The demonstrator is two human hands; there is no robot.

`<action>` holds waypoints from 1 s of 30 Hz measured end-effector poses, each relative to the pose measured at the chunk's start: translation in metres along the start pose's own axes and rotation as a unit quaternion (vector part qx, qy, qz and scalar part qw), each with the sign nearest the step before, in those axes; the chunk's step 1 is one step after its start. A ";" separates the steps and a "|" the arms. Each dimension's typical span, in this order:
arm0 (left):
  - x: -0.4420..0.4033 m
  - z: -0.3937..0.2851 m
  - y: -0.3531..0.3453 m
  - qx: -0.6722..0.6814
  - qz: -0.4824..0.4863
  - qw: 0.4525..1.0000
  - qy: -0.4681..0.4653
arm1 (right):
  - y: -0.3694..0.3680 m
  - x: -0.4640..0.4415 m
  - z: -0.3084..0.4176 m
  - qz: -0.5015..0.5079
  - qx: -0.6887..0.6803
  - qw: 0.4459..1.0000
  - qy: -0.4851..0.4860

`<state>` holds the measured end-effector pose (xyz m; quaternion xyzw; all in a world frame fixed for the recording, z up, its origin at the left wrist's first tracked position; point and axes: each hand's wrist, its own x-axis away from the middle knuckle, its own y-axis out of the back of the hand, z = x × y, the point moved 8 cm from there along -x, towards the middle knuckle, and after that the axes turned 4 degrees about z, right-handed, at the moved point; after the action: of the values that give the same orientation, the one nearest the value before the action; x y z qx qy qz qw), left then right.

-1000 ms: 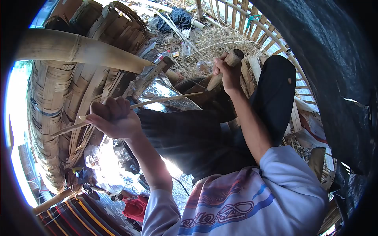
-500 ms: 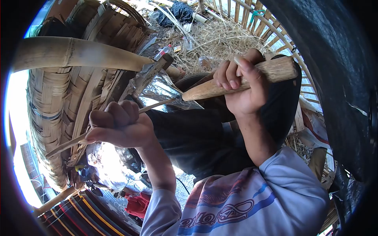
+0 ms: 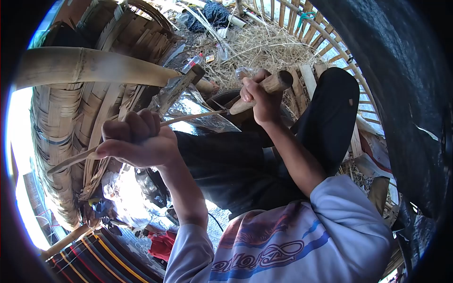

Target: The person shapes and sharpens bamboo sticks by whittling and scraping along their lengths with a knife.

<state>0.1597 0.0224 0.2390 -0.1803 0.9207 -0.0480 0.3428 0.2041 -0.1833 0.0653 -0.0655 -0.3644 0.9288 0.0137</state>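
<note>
My left hand (image 3: pixel 134 141) is closed around a thin wooden strip (image 3: pixel 196 116); one end juts out past the thumb toward the lower left, the other reaches across toward my right hand. My right hand (image 3: pixel 264 100) grips a wooden-handled tool (image 3: pixel 278 82), its thick rounded butt turned up toward the camera. The narrow end of the handle meets the strip's far end, where a small dark part shows. Whether that part is a blade is too small to tell. Both hands are above my legs in dark trousers (image 3: pixel 222 160).
A thick bamboo pole (image 3: pixel 113 66) crosses at the left, before woven bamboo baskets (image 3: pixel 59 122). Dry straw (image 3: pixel 269 45) litters the ground ahead, with a plastic bottle (image 3: pixel 193 62) by it. Dark plastic sheeting (image 3: pixel 391 70) hangs at right. A red cloth (image 3: pixel 162 245) lies below left.
My right hand has moved left, and the tool's handle has swung so its butt points more toward the camera. My left hand has shifted slightly up and left with the strip.
</note>
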 end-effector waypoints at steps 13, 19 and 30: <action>-0.006 0.004 -0.004 0.019 -0.011 1.000 0.014 | 0.006 -0.005 0.006 -0.024 0.017 0.999 -0.026; -0.009 0.007 0.000 0.020 0.013 1.000 -0.008 | 0.041 0.004 -0.051 -0.043 0.206 0.977 -0.035; -0.010 0.004 -0.006 -0.007 -0.008 1.000 -0.008 | 0.063 0.003 -0.077 -0.051 0.307 0.950 0.010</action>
<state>0.1710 0.0211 0.2435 -0.1904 0.9167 -0.0423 0.3487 0.2123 -0.1768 -0.0336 -0.0491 -0.0639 0.9932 0.0845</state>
